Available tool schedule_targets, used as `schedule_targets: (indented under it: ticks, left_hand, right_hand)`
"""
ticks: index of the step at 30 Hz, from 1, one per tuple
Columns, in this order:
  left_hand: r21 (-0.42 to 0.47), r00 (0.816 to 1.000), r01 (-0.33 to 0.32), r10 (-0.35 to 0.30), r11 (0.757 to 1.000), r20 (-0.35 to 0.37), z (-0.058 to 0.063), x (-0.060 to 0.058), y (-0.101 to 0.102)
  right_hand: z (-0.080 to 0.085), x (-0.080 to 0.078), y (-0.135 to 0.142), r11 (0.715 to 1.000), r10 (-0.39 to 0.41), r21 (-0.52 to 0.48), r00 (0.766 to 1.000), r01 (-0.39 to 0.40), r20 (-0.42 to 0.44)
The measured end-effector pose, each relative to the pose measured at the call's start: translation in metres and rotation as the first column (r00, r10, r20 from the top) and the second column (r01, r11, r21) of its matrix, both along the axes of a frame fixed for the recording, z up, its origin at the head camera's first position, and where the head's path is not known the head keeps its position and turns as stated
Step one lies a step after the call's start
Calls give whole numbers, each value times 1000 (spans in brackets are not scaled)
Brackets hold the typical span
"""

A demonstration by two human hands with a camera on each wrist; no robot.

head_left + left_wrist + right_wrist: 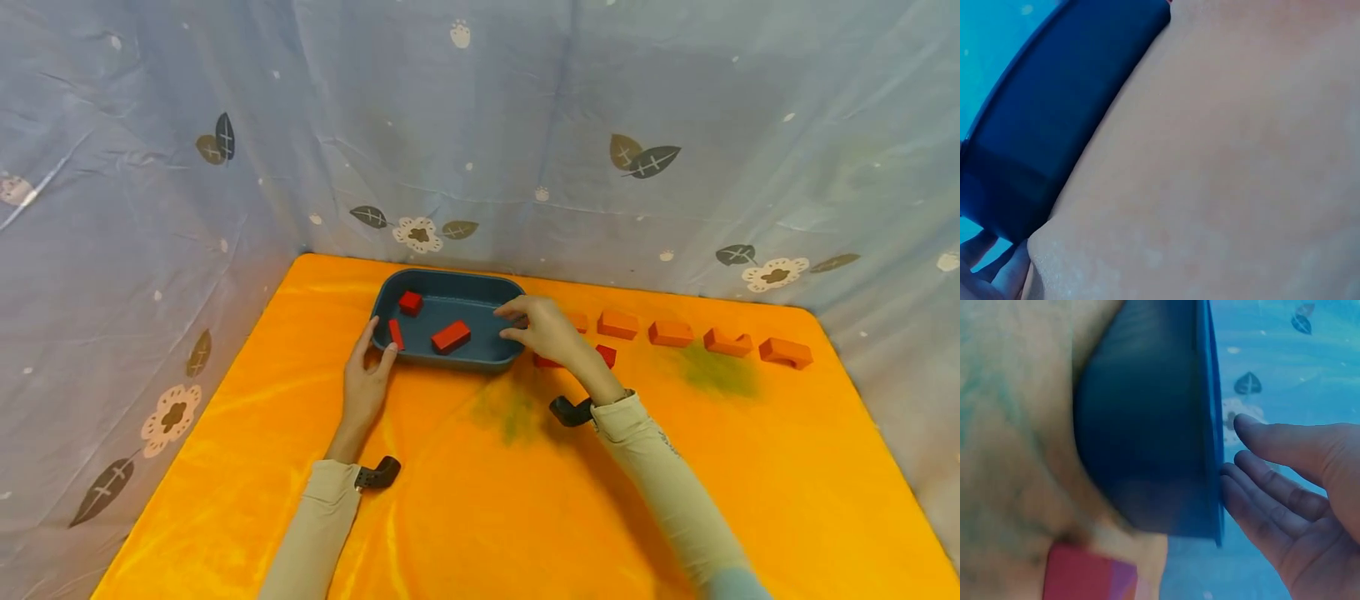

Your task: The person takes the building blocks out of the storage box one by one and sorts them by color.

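Note:
A dark blue tray (480, 364) stands near the back of the table. Inside it lie a red cube (410, 302), a thin red block (396, 334) and a red rectangular block (452, 337). My left hand (363, 392) holds the tray's front left corner, thumb at the front rim and fingers along the left end. Over the right end is my right hand (551, 333), thumb and fingers apart. In the right wrist view nothing sits between the fingers (1266, 512), whose tips are right at the rim. Red blocks (606, 356) lie partly hidden below the right wrist.
A row of orange blocks runs right of the tray: a plain block (618, 324), another block (671, 333), a notched one (727, 342) and an arch-shaped one (785, 352). The yellow cloth (465, 500) covers the table; patterned curtains (525, 125) hang close behind it.

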State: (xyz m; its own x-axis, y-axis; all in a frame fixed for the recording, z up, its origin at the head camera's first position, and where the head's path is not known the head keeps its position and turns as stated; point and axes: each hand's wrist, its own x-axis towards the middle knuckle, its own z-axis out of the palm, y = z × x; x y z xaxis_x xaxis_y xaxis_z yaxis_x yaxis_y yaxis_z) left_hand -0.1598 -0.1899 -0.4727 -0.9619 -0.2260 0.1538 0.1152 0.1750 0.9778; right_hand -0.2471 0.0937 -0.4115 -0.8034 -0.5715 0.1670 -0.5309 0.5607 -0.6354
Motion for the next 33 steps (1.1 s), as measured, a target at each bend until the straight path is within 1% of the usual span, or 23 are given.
schedule_targets:
  ticks: [6, 10, 14, 18, 21, 25, 29, 33]
  left_hand:
    - [-23, 1000, 5, -5, 1000, -25, 1, 1, -1]
    - [-31, 999, -6, 5, 1000, -33, 2, 1, -1]
    - [-25, 1000, -10, 10, 1000, -30, 1, 0, -2]
    - [-19, 1000, -3, 2, 1000, -23, -1, 0, -2]
    - [-22, 1000, 1, -2, 1000, -27, -1, 0, -1]
    - [-18, 1000, 2, -3, 1000, -30, 0, 0, 0]
    - [-10, 1000, -1, 1, 1000, -23, -1, 0, 0]
    - [-16, 1000, -6, 6, 1000, -9, -2, 0, -1]
  right_hand:
    - [-12, -15, -27, 998, 40, 56, 999, -42, 34]
    - [-18, -22, -40, 993, 61, 99, 998, -62, 17]
    - [-23, -26, -50, 990, 78, 119, 997, -78, 7]
    - [-26, -28, -57, 986, 104, 126, 994, -105, 16]
    - [-28, -30, -59, 981, 121, 153, 992, -123, 19]
    - [-32, -31, -64, 971, 121, 206, 993, -121, 17]
    - [-33, -30, -67, 975, 93, 200, 995, -100, 45]
    - [-32, -29, -67, 981, 74, 174, 995, -86, 74]
